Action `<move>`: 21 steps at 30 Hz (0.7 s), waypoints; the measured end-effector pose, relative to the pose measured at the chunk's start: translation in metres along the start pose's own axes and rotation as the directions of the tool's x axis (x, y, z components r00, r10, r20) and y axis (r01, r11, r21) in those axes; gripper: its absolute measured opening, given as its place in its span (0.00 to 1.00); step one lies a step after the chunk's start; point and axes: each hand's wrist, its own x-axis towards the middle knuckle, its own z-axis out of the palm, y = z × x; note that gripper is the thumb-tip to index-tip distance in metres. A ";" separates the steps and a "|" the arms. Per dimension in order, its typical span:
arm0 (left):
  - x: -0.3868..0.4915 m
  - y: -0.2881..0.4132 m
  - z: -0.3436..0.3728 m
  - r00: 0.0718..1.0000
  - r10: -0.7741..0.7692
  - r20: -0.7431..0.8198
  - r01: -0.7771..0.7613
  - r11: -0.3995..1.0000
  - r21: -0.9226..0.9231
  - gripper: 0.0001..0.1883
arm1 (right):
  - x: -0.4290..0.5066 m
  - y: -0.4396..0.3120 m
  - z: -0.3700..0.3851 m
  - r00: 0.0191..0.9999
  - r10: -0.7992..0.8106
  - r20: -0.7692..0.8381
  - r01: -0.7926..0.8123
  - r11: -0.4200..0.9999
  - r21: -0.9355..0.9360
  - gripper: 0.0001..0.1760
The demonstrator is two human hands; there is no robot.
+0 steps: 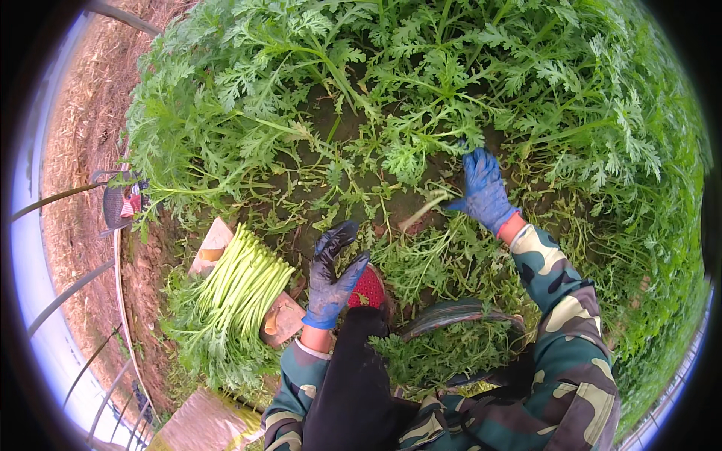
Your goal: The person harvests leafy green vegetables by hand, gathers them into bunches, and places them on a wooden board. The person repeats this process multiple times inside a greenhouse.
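Observation:
My left hand [334, 279], in a dirty blue glove with dark fingers, is above the red patterned shoe [368, 287]. Its thumb and fingers are apart, with nothing between them. To its left lies a stack of leafy green stalks [245, 282], cut ends up, across a board with upright pegs [277, 319]. My right hand [484, 189], in a blue glove, reaches low among the leafy plants [414, 149]. A blurred pale stalk [424, 211] lies by its thumb. The fingertips are partly hidden, so I cannot tell whether they grip a stem.
Dense leafy greens [592, 113] stand ahead and to the right. Beside my leg is a dark-rimmed container [451, 313] with loose greens. A sack [200, 423] lies at lower left. Along the left run curved poles [67, 293], a basket-like object [118, 206] and a straw-strewn path [84, 141].

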 end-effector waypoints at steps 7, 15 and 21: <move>-0.010 -0.015 -0.006 0.999 0.019 0.044 -0.024 0.994 0.111 0.24 | 0.120 -0.008 0.090 0.977 0.181 -0.110 -0.174 0.982 0.070 0.45; -0.016 -0.021 -0.012 0.996 0.029 0.090 -0.046 0.979 0.199 0.21 | 0.143 0.008 0.074 0.945 0.144 0.293 -0.185 0.976 0.116 0.30; -0.022 -0.019 -0.011 0.997 -0.053 0.056 0.043 0.986 0.164 0.20 | 0.115 0.020 0.040 0.898 -0.036 0.438 0.078 0.994 -0.079 0.19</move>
